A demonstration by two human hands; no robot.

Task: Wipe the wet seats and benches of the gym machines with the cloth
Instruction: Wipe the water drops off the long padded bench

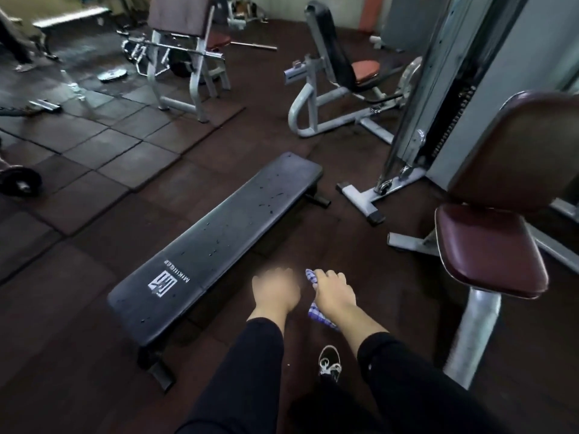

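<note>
A black flat bench, beaded with droplets, lies diagonally toward eleven o'clock of the hands. At three o'clock stands a maroon padded seat on a grey post. The floor is dark rubber tile. The right hand grips a blue-checked cloth; the left hand, blurred, hangs beside it, grip unclear.

Both hands beside droplet-speckled black bench, right one gripping checked cloth.

dim indoor light, soft glare on the wet floor tiles, wide-angle bending and blur at the edges.
</note>
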